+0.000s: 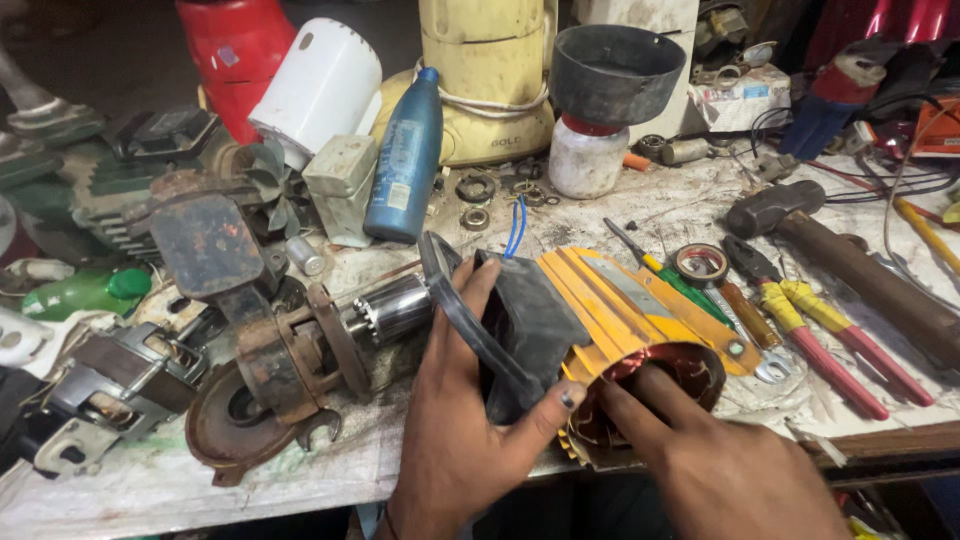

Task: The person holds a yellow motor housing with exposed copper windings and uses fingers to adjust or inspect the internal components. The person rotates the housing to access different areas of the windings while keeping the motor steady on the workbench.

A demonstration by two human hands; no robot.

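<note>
Motor housing (pixel 640 320) gripped between left hand (pixel 460 440), right hand (pixel 720 470)

The tabletop (pixel 180 480) was crowded, with bare surface only along the near edge at lower left. To the left, the rusty rotor assembly (pixel 290 365) and a grey motor part (pixel 110 395) blocked the way. Behind, a blue bottle (pixel 405 155), a cream appliance base (pixel 490 80) and a white jar under a black funnel-shaped cup (pixel 610 75) stood close together, leaving narrow gaps. To the right, red-handled pliers (pixel 830 350), a tape roll (pixel 700 265), a screwdriver (pixel 665 275) and a hammer (pixel 850 265) lay side by side. The yellow stator housing (pixel 640 310), held by the left hand (pixel 460 440) and right hand (pixel 720 470), filled the middle.
</note>
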